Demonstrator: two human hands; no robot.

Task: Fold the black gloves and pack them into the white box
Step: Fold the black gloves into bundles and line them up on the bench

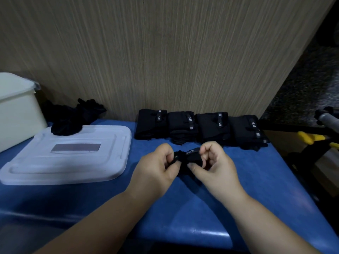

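Both hands meet at the middle of the view with a bunched black glove (pixel 193 157) between them. The grip of the left hand (pixel 157 162) is curled, thumb and fingertips pinching the glove's left end. The grip of the right hand (pixel 214 162) is curled too, pinching the right end, with the thumb pressed along the near side. The glove is held just above the blue surface (pixel 238 189), and most of it is hidden by the fingers. Just behind the hands, a row of four folded gloves (pixel 200 127) lies side by side against the wood-grain wall panel (pixel 165 61), each showing a small strap with pale lettering. To the left a white lid (pixel 73 162) lies flat on the surface, and a heap of loose gloves (pixel 73 116) rests partly on its far edge. The white box (pixel 16 114) stands at the far left, beside the lid and the heap.
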